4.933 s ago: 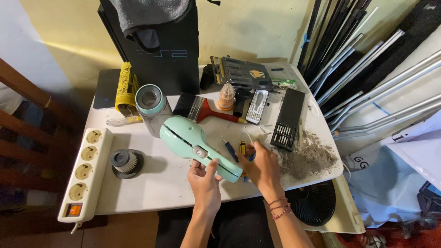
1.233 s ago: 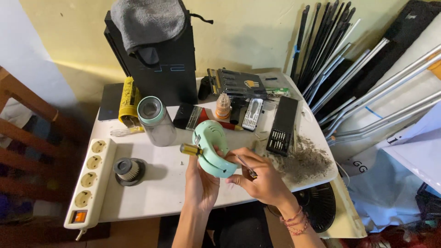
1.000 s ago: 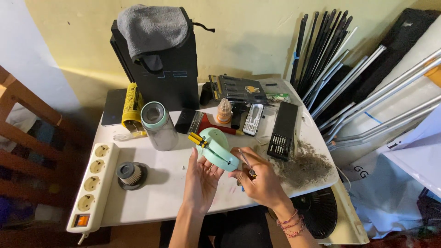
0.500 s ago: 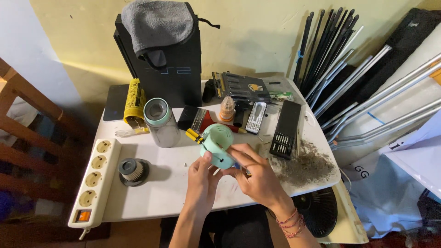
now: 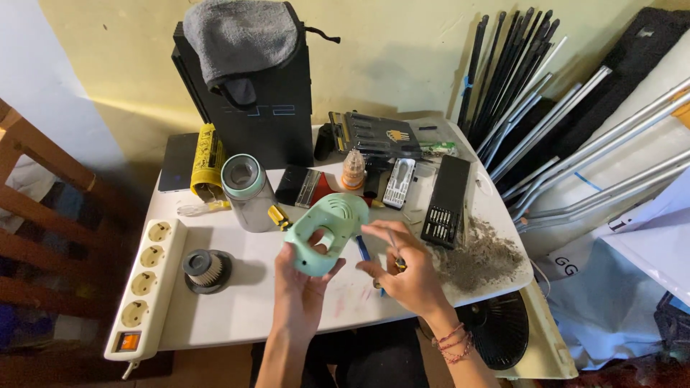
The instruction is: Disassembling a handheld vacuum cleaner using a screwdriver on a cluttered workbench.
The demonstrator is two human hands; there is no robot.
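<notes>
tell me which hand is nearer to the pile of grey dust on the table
Right. The right hand sits just left of the dust pile, holding a small tool. The left hand is farther left, holding the mint green housing.

Two hands: left (image 5: 300, 287) and right (image 5: 406, 271). One mint casing (image 5: 327, 231), one black console (image 5: 267, 108) with one grey cloth (image 5: 241, 39) on top, one power strip (image 5: 144, 287) (five sockets, one switch), one filter (image 5: 206, 269), one clear canister (image 5: 247, 192), one yellow roll (image 5: 206, 161), one small bottle (image 5: 352, 170), one bit case (image 5: 447, 200), one dust pile (image 5: 483, 256). Leaning rods (image 5: 517, 86): perhaps a dozen, too bunched to count.
</notes>
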